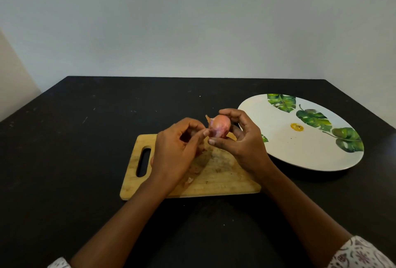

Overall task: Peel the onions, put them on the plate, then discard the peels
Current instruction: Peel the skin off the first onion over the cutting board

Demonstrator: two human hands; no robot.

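**Onion held over board**

Right hand [244, 139] grips onion [220, 126] between curled fingers and thumb, above board [225, 177]. Left hand [175, 145] pinches skin at onion's left side. Peels [189, 180] lie on board. Plate [300, 149] sits right of board on dark surface [85, 139].

There is one onion [219, 126]. There is one plate [278, 149], and it carries four green leaf prints [312, 118] and one yellow spot [297, 127]. There is one board [225, 179] with one slot [143, 162]. Two hands are in view, the left hand [173, 145] and the right hand [242, 141], and also two sleeves [362, 252]. A few peels [189, 179] lie on the board, partly hidden, so I cannot count them exactly. All is on one table [64, 160].
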